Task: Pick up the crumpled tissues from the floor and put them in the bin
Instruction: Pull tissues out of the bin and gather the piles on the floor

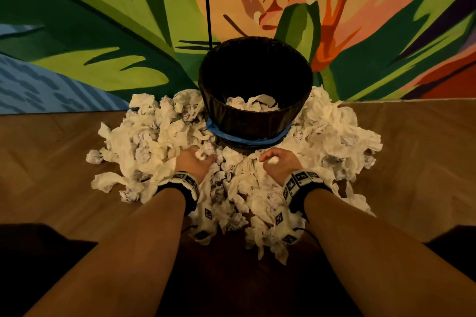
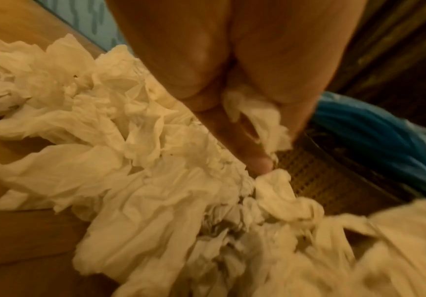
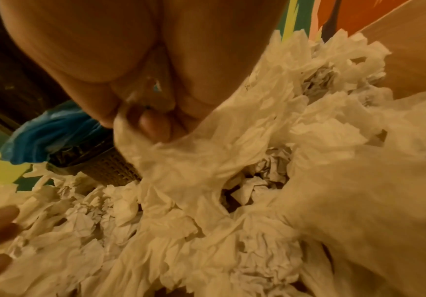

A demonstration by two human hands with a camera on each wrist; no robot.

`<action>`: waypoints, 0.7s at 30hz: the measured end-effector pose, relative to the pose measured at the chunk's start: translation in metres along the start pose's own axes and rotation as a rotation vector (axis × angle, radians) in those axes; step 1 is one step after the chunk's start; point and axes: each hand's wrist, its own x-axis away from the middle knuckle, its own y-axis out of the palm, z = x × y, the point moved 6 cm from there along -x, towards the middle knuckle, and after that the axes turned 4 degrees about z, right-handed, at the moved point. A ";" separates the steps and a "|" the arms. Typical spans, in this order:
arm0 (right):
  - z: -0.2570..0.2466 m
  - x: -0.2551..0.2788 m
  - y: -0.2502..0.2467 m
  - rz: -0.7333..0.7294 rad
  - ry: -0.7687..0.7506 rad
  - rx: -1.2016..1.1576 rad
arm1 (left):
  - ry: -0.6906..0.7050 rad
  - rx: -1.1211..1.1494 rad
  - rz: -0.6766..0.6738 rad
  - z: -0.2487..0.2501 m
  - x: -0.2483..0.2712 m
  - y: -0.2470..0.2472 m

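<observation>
Painted leafy mural wall (image 1: 103,33) behind, wooden herringbone floor (image 1: 51,162) below, and a great heap of crumpled white tissues (image 1: 154,136) ringing the dark woven wicker bin (image 1: 255,121), which stands against the wall with a blue bag edge (image 1: 247,140) banded round it. A few tissues (image 1: 253,104) already lie inside. Both hands are down in the pile just in front of the bin: the left hand (image 1: 197,161) has its grip curled round a small white wad (image 2: 255,112), the right hand (image 1: 279,162) pinches another tissue (image 3: 156,148), fingers closed on it.
</observation>
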 end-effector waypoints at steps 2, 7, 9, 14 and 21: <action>0.008 0.000 0.002 -0.004 0.060 -0.067 | 0.032 -0.074 -0.041 -0.001 0.003 0.010; 0.032 -0.005 -0.005 0.064 0.237 -0.302 | 0.260 -0.205 -0.196 0.007 0.019 0.039; 0.034 -0.007 -0.014 0.157 0.219 -0.182 | 0.347 -0.281 -0.245 0.012 0.026 0.049; 0.034 -0.006 -0.025 0.193 0.193 -0.022 | 0.457 -0.427 -0.336 0.025 0.045 0.073; 0.034 -0.004 -0.020 0.112 0.103 0.078 | 0.832 -0.650 -0.338 0.074 0.070 0.102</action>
